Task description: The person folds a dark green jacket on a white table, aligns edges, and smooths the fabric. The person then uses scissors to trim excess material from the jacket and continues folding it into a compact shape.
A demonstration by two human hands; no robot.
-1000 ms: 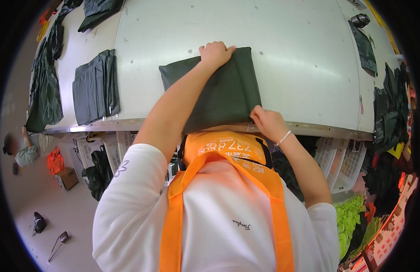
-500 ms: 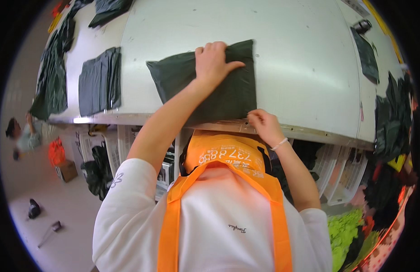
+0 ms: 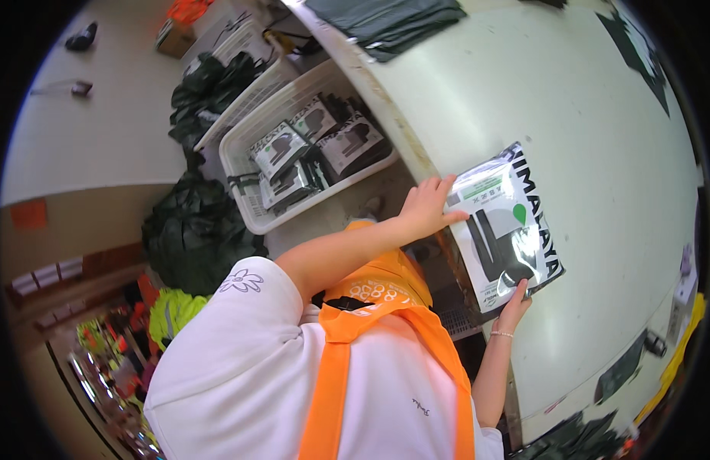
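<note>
A flat, shiny packet with a black, white and green printed face lies over the front edge of the pale table. Pictured on it are dark garment pieces. My left hand grips its left side, thumb on the printed face. At the near right corner my right hand pinches the packet, thumb on top and fingers mostly hidden beneath it.
Left of the table a white plastic basket holds several similar packets. Dark green folded items lie at the table's far end. Dark plastic bundles and lime-yellow fabric are on the left.
The view has swung left. A dark packet lay under my left hand before; now a printed face shows, held by both hands. I cannot tell whether it is the same packet turned over.
</note>
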